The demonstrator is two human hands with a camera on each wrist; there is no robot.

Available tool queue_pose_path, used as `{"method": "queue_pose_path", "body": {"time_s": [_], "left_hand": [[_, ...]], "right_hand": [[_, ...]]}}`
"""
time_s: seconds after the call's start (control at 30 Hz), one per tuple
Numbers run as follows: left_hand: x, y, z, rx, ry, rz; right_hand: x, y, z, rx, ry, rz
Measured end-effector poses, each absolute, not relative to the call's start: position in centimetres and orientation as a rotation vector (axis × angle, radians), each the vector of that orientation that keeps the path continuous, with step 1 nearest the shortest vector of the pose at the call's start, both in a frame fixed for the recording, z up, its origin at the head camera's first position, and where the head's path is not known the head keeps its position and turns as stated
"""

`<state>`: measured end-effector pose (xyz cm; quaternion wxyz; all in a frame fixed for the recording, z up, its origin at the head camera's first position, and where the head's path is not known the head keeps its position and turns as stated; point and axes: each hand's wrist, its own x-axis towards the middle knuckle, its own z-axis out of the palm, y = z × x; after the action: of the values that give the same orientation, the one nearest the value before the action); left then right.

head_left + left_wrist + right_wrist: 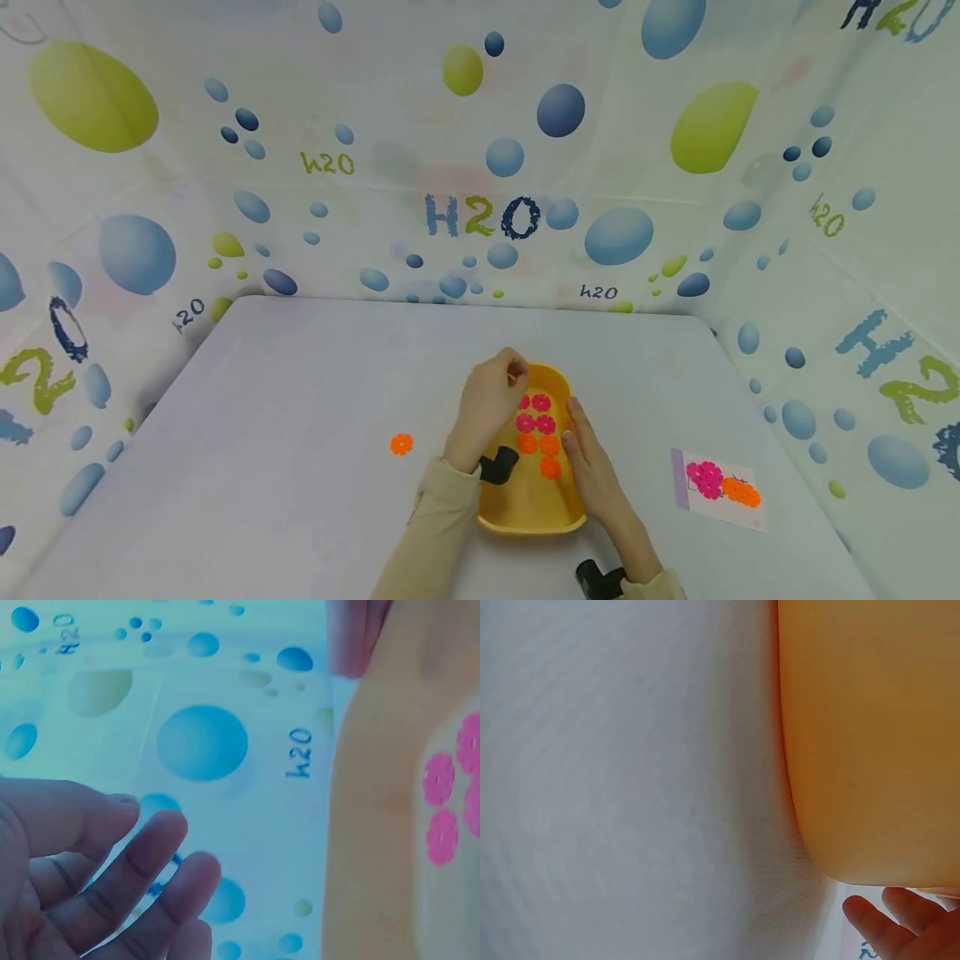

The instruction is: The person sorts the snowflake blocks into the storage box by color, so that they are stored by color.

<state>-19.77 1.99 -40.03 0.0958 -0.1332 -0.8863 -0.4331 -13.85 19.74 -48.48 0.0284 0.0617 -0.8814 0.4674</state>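
Note:
A yellow tray (525, 521) sits on the white table (300, 400) and holds pink flower-shaped discs (534, 414) with orange discs (542, 454) below them. My left hand (504, 385) hovers at the tray's far left rim, fingers loosely curled. In the left wrist view this left hand (112, 870) shows nothing between its fingers, with the tray (375, 787) and pink discs (441, 780) to its right. My right hand (581, 450) lies flat with straight fingers along the tray's right wall. The right wrist view shows the tray's wall (870, 735) and fingertips (874, 922).
One loose orange disc (401, 444) lies on the table left of the tray. A white card (720, 487) printed with pink and orange shapes lies to the right. Bubble-patterned curtains wall in the table on three sides.

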Motion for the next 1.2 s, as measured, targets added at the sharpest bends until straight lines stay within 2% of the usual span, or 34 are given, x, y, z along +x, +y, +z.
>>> {"method": "queue_pose_path", "body": {"time_s": [0.23, 0.53, 1.2], "left_hand": [[-19.9, -0.6, -40.1, -0.179, -2.604, -1.184], [-20.1, -4.7, -42.1, 0.097, -2.669, -0.973], [-18.6, -7.0, -45.8, 0.2, -2.928, -0.839]], "right_hand": [[-14.0, 19.8, -48.4, 0.185, -2.724, 1.442], [-14.0, 19.8, -48.3, 0.188, -2.729, 1.434], [-14.0, 19.7, -48.6, 0.202, -2.729, 1.429]]}}
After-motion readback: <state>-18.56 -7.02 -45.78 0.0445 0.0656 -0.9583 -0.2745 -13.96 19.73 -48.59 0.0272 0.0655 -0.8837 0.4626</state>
